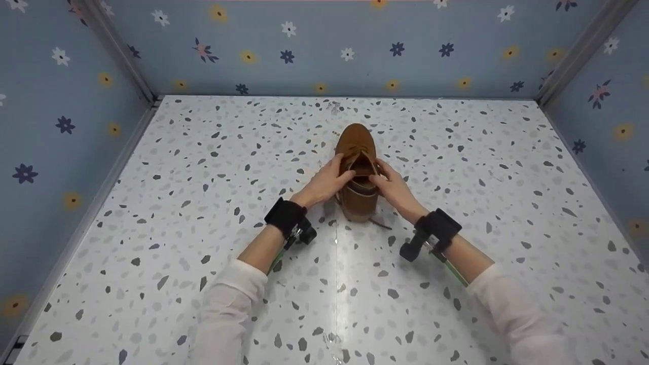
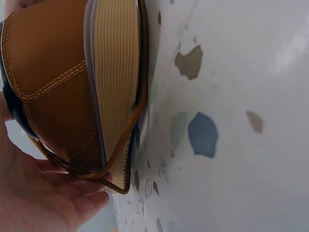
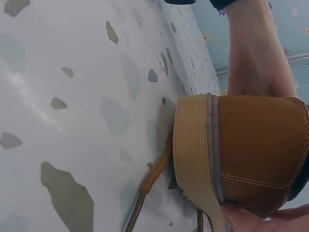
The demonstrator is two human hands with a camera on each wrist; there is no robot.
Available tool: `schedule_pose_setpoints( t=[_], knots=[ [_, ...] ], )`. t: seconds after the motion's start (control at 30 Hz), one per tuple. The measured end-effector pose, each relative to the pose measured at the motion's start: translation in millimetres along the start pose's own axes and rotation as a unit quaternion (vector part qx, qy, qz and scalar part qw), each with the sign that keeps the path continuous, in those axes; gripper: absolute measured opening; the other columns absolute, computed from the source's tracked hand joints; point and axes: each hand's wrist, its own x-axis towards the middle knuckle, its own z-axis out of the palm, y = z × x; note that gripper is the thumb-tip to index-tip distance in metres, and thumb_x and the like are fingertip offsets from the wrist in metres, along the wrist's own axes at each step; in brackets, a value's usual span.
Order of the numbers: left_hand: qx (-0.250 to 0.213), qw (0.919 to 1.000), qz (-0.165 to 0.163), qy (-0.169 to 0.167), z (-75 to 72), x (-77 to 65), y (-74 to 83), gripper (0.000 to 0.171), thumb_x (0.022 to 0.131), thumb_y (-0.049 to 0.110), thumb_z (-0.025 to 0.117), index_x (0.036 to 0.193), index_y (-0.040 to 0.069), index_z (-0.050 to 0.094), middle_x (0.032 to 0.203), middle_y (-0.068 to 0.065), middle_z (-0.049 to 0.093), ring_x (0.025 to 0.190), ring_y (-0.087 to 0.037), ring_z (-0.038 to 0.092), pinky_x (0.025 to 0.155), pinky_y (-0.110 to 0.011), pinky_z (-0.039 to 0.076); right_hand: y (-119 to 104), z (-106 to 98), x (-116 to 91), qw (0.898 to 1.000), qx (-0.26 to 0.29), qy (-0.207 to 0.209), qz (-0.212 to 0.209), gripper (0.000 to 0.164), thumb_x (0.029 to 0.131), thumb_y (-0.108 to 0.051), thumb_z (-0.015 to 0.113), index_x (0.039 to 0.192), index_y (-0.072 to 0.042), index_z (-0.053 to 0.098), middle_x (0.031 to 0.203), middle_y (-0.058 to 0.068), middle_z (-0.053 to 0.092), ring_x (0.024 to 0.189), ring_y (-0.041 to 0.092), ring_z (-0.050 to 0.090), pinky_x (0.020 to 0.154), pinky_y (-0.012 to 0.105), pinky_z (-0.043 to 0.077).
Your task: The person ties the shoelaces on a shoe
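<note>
A brown lace-up shoe [image 1: 356, 138] stands on the speckled surface, its toe pointing away and its heel towards me. My left hand [image 1: 321, 184] holds the shoe's left side, thumb at the opening and fingers along the outside. On the opposite side, my right hand [image 1: 399, 193] grips the upper, with its thumb at the opening too. The ribbed cream sole [image 2: 115, 58] fills much of the left wrist view. A brown lace [image 2: 131, 126] loops down past the left fingers and along the sole. In the right wrist view, a lace end [image 3: 153, 179] trails out beside the heel.
White terrazzo-patterned tabletop [image 1: 203, 152] spreads all around the shoe. Blue flowered panels [image 1: 345, 30] enclose the back and both sides, with grey posts [image 1: 119, 50] at the corners. A black camera strap [image 1: 286, 215] wraps the left wrist, another strap [image 1: 440, 228] the right.
</note>
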Motion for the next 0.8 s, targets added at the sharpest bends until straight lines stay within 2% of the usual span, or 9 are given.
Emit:
schedule_pose_setpoints(
  t=[0.07, 0.2, 0.3, 0.37, 0.5, 0.6, 0.73, 0.8],
  knots=[
    [0.000, 1.0000, -0.002, -0.002, 1.1, -0.4, 1.5, 0.061, 0.071, 0.043, 0.032, 0.116, 0.008, 0.012, 0.115, -0.008, 0.021, 0.100, -0.013, 0.022, 0.079, -0.023, 0.018, 5, -1, 1, 1.000, 0.004, 0.002, 0.000, 0.049, 0.072, -0.029, 0.042, 0.114, -0.026, 0.018, 0.115, 0.002, 0.020, 0.096, 0.016, 0.030, 0.070, 0.030, 0.031],
    [0.006, 1.0000, 0.000, -0.005, 3.8, 0.1, 3.2, 0.061, 0.071, 0.045, 0.032, 0.117, 0.009, 0.012, 0.115, -0.007, 0.021, 0.100, -0.013, 0.022, 0.079, -0.023, 0.018, 34, -7, 14, 1.000, 0.017, 0.015, -0.014, 0.049, 0.069, -0.036, 0.044, 0.112, -0.032, 0.019, 0.115, -0.003, 0.020, 0.094, 0.013, 0.032, 0.068, 0.028, 0.033],
    [0.009, 0.9999, 0.004, -0.005, 5.7, 0.4, 4.2, 0.061, 0.071, 0.045, 0.032, 0.117, 0.009, 0.012, 0.115, -0.007, 0.021, 0.100, -0.013, 0.023, 0.078, -0.023, 0.019, 43, -9, 17, 0.999, 0.017, 0.024, -0.019, 0.049, 0.068, -0.037, 0.044, 0.111, -0.034, 0.019, 0.114, -0.005, 0.021, 0.093, 0.012, 0.033, 0.066, 0.027, 0.034],
    [0.009, 0.9999, 0.005, -0.006, 6.7, -0.1, 5.1, 0.061, 0.071, 0.045, 0.032, 0.117, 0.009, 0.012, 0.115, -0.007, 0.021, 0.099, -0.014, 0.024, 0.078, -0.023, 0.019, 42, -11, 14, 1.000, 0.016, 0.015, -0.017, 0.049, 0.070, -0.035, 0.044, 0.112, -0.032, 0.018, 0.115, -0.004, 0.019, 0.094, 0.013, 0.032, 0.067, 0.027, 0.033],
    [0.004, 0.9999, 0.007, -0.008, 8.0, -0.4, 5.5, 0.062, 0.071, 0.045, 0.032, 0.117, 0.009, 0.012, 0.115, -0.008, 0.020, 0.099, -0.014, 0.024, 0.078, -0.023, 0.019, 18, -12, -2, 1.000, 0.021, -0.009, -0.004, 0.050, 0.073, -0.029, 0.041, 0.115, -0.026, 0.015, 0.117, 0.001, 0.016, 0.096, 0.016, 0.030, 0.070, 0.028, 0.031],
    [0.001, 0.9999, 0.013, -0.009, 7.9, -0.2, 4.9, 0.063, 0.070, 0.047, 0.032, 0.116, 0.008, 0.012, 0.115, -0.009, 0.021, 0.100, -0.014, 0.023, 0.079, -0.024, 0.018, 6, -11, -10, 1.000, 0.016, -0.009, 0.004, 0.051, 0.074, -0.028, 0.041, 0.116, -0.023, 0.013, 0.118, 0.004, 0.015, 0.097, 0.017, 0.029, 0.070, 0.029, 0.031],
    [-0.009, 0.9999, 0.012, -0.003, 5.2, -0.9, 2.5, 0.068, 0.067, 0.053, 0.029, 0.116, 0.008, 0.014, 0.114, -0.009, 0.021, 0.100, -0.014, 0.022, 0.079, -0.025, 0.018, 21, -11, -1, 1.000, -0.006, 0.009, -0.001, 0.052, 0.070, -0.036, 0.043, 0.114, -0.030, 0.016, 0.116, -0.001, 0.019, 0.095, 0.013, 0.030, 0.067, 0.026, 0.033],
    [-0.016, 0.9998, 0.013, 0.008, 2.6, -1.6, 0.0, 0.068, 0.067, 0.054, 0.026, 0.115, 0.007, 0.016, 0.113, -0.009, 0.022, 0.100, -0.014, 0.022, 0.078, -0.025, 0.019, 23, -13, 1, 1.000, -0.006, 0.010, -0.005, 0.050, 0.071, -0.033, 0.042, 0.114, -0.029, 0.016, 0.115, 0.001, 0.020, 0.095, 0.015, 0.030, 0.068, 0.028, 0.032]
  ],
)
